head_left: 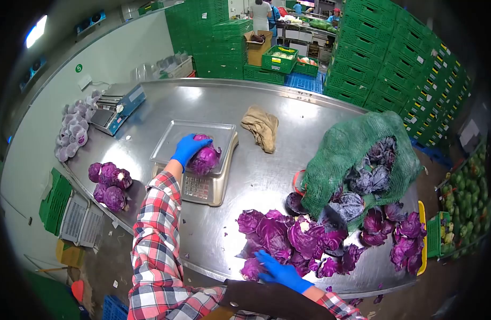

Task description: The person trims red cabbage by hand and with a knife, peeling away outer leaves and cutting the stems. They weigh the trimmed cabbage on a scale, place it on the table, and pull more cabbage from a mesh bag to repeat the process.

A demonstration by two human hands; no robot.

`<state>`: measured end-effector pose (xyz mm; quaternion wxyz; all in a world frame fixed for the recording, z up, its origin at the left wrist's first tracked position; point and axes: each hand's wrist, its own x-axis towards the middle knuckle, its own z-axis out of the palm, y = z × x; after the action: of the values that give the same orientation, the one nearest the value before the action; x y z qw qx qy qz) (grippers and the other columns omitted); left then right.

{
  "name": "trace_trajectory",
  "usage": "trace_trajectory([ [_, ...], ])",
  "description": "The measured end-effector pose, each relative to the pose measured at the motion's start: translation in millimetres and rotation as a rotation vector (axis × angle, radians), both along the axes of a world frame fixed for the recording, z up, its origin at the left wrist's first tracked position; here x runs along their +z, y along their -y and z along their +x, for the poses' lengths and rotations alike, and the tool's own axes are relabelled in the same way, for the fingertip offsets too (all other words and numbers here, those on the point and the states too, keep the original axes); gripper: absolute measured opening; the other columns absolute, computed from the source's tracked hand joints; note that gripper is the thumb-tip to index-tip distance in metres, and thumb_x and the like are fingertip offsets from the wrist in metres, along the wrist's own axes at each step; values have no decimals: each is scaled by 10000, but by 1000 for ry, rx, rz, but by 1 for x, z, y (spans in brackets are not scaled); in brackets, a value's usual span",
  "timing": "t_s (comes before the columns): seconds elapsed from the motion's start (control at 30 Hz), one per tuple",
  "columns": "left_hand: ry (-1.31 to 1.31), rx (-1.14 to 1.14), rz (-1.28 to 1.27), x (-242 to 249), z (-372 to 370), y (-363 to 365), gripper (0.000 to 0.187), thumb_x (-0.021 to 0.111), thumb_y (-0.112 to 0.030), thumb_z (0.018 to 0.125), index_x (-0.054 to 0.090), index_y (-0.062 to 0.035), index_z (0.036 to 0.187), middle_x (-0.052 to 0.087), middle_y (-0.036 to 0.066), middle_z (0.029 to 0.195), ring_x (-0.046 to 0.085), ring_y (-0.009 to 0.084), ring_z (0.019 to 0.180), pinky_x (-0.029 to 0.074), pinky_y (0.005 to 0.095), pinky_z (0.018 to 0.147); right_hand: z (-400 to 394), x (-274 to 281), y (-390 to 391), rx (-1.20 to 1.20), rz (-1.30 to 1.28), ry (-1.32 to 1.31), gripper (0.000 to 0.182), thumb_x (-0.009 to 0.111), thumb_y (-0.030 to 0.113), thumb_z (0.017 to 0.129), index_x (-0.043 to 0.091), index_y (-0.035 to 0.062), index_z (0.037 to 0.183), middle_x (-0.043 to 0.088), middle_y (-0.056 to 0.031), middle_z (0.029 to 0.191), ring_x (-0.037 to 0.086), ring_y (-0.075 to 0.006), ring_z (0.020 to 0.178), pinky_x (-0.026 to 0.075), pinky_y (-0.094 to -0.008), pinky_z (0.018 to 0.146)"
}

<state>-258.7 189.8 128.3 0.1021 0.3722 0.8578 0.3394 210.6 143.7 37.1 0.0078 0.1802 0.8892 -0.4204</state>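
My left hand [188, 149], in a blue glove, has its fingers curled round a red cabbage [205, 161] on the clear tray of a weighing scale [201, 189]. More purple shows just beyond my fingertips. Low in the view, my right hand [281, 273], also gloved in blue, reaches over the near side of a heap of red cabbage leaves [274, 237]. Its fingers are spread and touch a small red cabbage [250, 269]. Behind the heap, a green mesh sack [330, 154] lies open with dark red cabbages [370, 178] inside.
Several trimmed red cabbages [111, 186] sit at the left edge of the metal table [288, 160]. A brown cloth [260, 128] lies beyond the scale. At the far left are a blue device [120, 109] and foam-netted produce [73, 128]. Stacked green crates [373, 53] stand behind the table.
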Motion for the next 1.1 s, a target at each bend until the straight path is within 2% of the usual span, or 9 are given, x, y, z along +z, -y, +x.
trace_trajectory([
  [0.17, 19, 25, 312, -32, -17, 11, 620, 565, -492, 822, 552, 41, 1139, 598, 184, 1093, 566, 251, 1020, 402, 320, 914, -35, -42, 5, 248, 132, 105, 832, 539, 576, 783, 142, 225, 1425, 163, -97, 1477, 533, -313, 1098, 472, -397, 848],
  [0.2, 30, 44, 327, -44, -32, 19, 712, 509, -561, 819, 529, 73, 1142, 557, 257, 1133, 514, 341, 1105, 383, 356, 945, -33, -33, 1, 205, 52, 40, 805, 594, 542, 764, 222, 224, 1403, 240, -101, 1453, 520, -321, 1113, 447, -396, 888],
  [0.3, -1, 176, 304, -49, -45, 62, 704, 508, -567, 818, 542, 67, 1122, 565, 256, 1119, 522, 354, 1091, 390, 365, 934, -36, -6, -16, 2, -222, 58, 776, 657, 479, 734, 297, 224, 1371, 368, -104, 1355, 527, -310, 1097, 438, -375, 891],
  [0.5, 41, 408, 336, -32, -48, 131, 662, 498, -577, 829, 588, 37, 1059, 627, 184, 917, 589, 250, 881, 431, 328, 814, 13, -71, -106, -389, 48, 300, 784, 736, 350, 691, 339, 261, 1362, 617, -176, 1032, 626, -303, 904, 482, -369, 790],
  [0.67, -88, 396, 388, -21, -56, 150, 661, 528, -568, 813, 589, 47, 1047, 632, 195, 951, 597, 273, 916, 436, 334, 825, 31, -21, -121, -484, 135, 292, 530, 665, 350, 732, 524, 126, 1190, 635, -176, 960, 610, -345, 893, 477, -393, 776],
  [0.7, -114, 389, 409, -22, -60, 150, 658, 537, -563, 809, 590, 49, 1045, 633, 198, 955, 598, 274, 920, 437, 335, 824, 28, -16, -114, -458, 236, 384, 536, 666, 343, 735, 519, 131, 1205, 633, -178, 976, 608, -342, 901, 479, -391, 784],
  [0.83, -45, 369, 381, -10, -51, 124, 686, 586, -556, 771, 577, 59, 1075, 614, 228, 995, 586, 289, 970, 436, 330, 841, 29, 15, -54, -420, 107, -211, 465, 635, 259, 804, 505, 67, 1207, 603, -173, 1070, 611, -305, 931, 488, -366, 793],
  [0.93, 84, 315, 321, 27, -5, 78, 787, 642, -578, 702, 531, 56, 1154, 569, 247, 1097, 551, 310, 1047, 418, 332, 892, 40, 7, -22, -483, -25, -46, 362, 629, 133, 829, 539, 42, 1168, 628, -130, 1006, 617, -202, 886, 483, -298, 757],
  [1.1, -128, 247, 63, -14, 6, -6, 1080, 724, -644, 530, 325, -87, 1364, 397, 260, 1303, 392, 432, 1198, 363, 464, 976, 57, -16, -2, -530, -116, 52, 360, 591, 259, 854, 550, 50, 1145, 619, -150, 1041, 618, -263, 922, 482, -336, 786],
])
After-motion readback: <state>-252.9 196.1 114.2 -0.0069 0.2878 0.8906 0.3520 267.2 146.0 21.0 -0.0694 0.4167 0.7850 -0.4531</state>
